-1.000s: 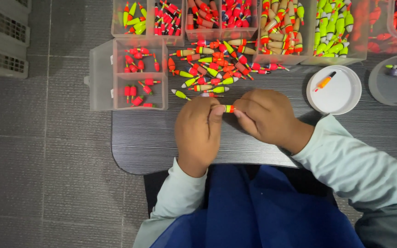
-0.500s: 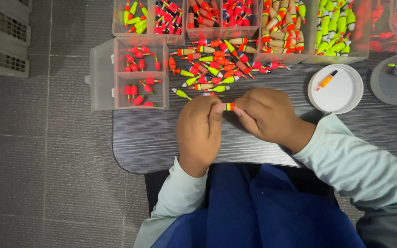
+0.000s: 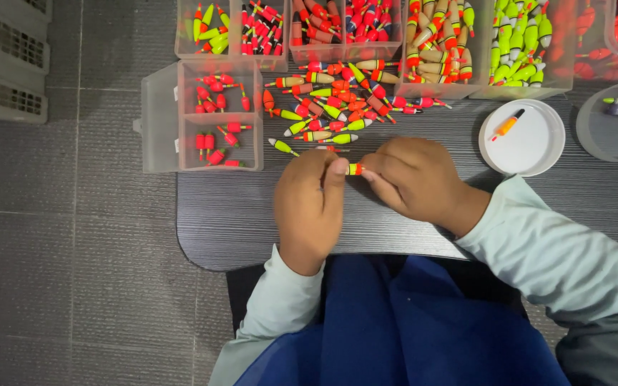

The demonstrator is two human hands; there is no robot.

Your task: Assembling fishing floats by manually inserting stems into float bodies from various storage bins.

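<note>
- Grey tiled floor surrounds a dark wood-grain table (image 3: 409, 229) with a rounded corner.
- Both hands meet near the middle of the table, pinching one small fishing float (image 3: 354, 169), orange with a yellow-green band, between their fingertips.
- The left hand (image 3: 310, 204) grips the float's left end with thumb and forefinger; the right hand (image 3: 413, 179) grips its right end, fingers curled.
- Just beyond the hands lies a loose pile of floats (image 3: 334, 100) in red, orange and yellow-green.
- A clear compartment box (image 3: 162, 118) at the table's left corner holds small red floats.
- Clear bins (image 3: 423, 89) filled with floats line the far edge.
- A white round lid (image 3: 531, 146) to the right carries one orange float.
</note>
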